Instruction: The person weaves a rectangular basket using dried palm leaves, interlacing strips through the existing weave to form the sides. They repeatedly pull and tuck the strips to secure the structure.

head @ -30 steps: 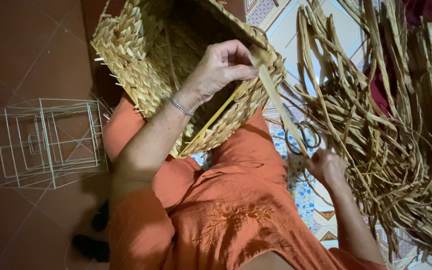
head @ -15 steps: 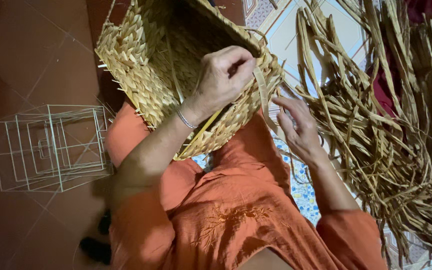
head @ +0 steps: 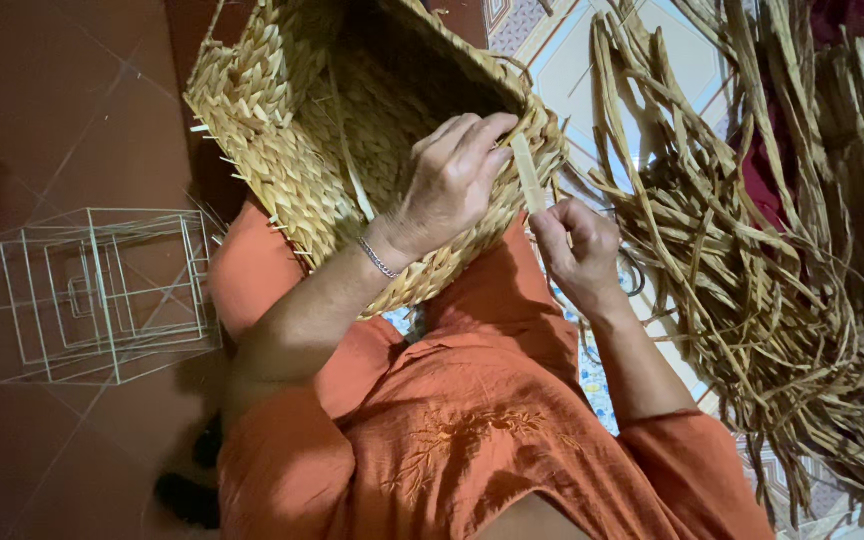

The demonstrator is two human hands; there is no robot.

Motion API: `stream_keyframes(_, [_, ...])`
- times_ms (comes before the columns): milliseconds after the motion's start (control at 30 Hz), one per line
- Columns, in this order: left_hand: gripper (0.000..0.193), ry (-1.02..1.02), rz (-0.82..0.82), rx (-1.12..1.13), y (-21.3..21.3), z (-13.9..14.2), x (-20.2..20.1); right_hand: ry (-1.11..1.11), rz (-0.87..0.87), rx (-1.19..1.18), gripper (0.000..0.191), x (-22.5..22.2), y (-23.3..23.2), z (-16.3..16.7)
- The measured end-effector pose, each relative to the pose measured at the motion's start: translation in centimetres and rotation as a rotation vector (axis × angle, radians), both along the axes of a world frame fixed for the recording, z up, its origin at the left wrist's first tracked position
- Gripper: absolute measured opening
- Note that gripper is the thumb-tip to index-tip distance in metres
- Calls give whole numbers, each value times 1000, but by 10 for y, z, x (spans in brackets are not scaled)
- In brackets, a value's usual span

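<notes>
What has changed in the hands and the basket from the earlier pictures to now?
The right hand rose from the loose strips to the basket rim and now pinches the pale strip. The left hand stayed gripping the rim of the woven basket. The wire frames did not move.

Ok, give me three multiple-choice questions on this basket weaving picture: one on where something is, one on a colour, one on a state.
1. Where does the wire frame stand?
A. on the floor, on the left hand's side
B. hanging on a wall
C. on a shelf

2. What colour is the person's clothing?
A. blue
B. orange
C. white

3. What is the right hand doing?
A. lying flat and open
B. pinching a flat strand at the rim of the woven basket
C. holding a cup

Answers:
1 A, the frame sits on the red-brown floor beside the basket.
2 B, sleeves and front are orange.
3 B, its grip closes on the strand while the left hand clasps the rim.
</notes>
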State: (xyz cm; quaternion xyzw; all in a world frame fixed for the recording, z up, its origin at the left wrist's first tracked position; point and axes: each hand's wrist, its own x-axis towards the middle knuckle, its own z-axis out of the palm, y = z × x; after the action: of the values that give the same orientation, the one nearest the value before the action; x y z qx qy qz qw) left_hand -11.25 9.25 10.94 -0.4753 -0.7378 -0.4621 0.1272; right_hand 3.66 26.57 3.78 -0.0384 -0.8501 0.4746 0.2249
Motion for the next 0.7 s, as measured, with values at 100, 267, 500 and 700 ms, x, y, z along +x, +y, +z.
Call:
stream_keyframes(100, [37,-135,-17,-61,0,0,-2,-65,-29,-100,26,9,-8,10])
stream_keyframes(267, [51,257,-62,-26,0,-3,-8,-8,96,-270,27,17,-14,27])
stream_keyframes(500, [17,-64,-38,71,-8,-25,-8,344,272,259,14,-10,-22,53])
stream_keyframes(700, [30,-1319,-233,364,-24,-57,-48,193,-2,51,24,-69,6,47])
